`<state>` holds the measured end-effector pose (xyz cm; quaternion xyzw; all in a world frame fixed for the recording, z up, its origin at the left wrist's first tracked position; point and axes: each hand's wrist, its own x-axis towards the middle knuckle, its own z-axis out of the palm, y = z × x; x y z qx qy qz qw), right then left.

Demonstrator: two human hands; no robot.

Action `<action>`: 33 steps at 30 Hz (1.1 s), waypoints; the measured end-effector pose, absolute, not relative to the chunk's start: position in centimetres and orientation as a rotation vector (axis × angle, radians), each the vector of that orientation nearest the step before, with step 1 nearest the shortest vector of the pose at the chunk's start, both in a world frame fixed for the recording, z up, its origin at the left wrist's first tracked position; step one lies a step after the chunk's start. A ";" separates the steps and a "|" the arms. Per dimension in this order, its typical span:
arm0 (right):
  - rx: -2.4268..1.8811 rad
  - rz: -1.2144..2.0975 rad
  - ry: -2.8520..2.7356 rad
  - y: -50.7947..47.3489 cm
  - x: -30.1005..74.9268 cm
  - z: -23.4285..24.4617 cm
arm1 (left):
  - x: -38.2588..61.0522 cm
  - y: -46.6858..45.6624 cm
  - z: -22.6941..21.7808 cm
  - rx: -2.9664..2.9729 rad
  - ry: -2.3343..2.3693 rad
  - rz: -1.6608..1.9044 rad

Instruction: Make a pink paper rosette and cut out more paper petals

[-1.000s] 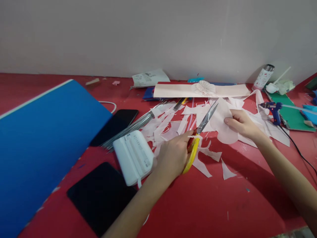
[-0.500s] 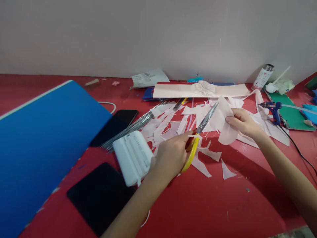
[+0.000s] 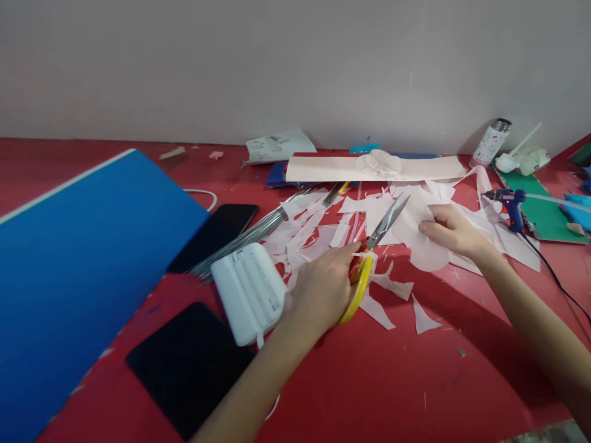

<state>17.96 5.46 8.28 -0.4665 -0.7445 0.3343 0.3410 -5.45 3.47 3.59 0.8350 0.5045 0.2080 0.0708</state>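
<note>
My left hand point(image 3: 323, 286) is closed round the handles of a pair of scissors point(image 3: 388, 223) with yellow and red grips. The blades point away and to the right, toward a pale pink paper piece point(image 3: 427, 249) with rounded edges. My right hand point(image 3: 455, 231) pinches this piece between thumb and fingers. A thin paper strip lies across the scissors near the pivot. Under and around both hands are many paper scraps point(image 3: 378, 311), some of them narrow strips.
A glue gun point(image 3: 510, 203) with its black cord lies to the right, beside a green board point(image 3: 542, 215). A printed bottle point(image 3: 492, 143) stands at the back. On the left are a blue board point(image 3: 92, 264), a white case point(image 3: 249, 295), a black tablet point(image 3: 189, 363) and metallic strips point(image 3: 258, 227).
The pink paper piece has shifted and turned slightly in my right hand, a little away from the scissor blades. My left hand stays nearly in place with the scissors.
</note>
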 end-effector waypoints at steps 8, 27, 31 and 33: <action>-1.247 0.867 -1.954 5.4 17.9 8.2 | -5.5 3.4 3.6 2.500 1.524 0.612; -1.198 0.921 -1.960 5.5 17.9 8.2 | -5.4 3.5 3.4 2.506 1.454 0.697; -1.202 0.926 -1.951 5.4 17.8 8.2 | -5.6 3.6 3.3 2.509 1.447 0.740; -1.212 0.912 -1.946 5.4 17.8 8.2 | -5.7 3.6 3.3 2.509 1.451 0.743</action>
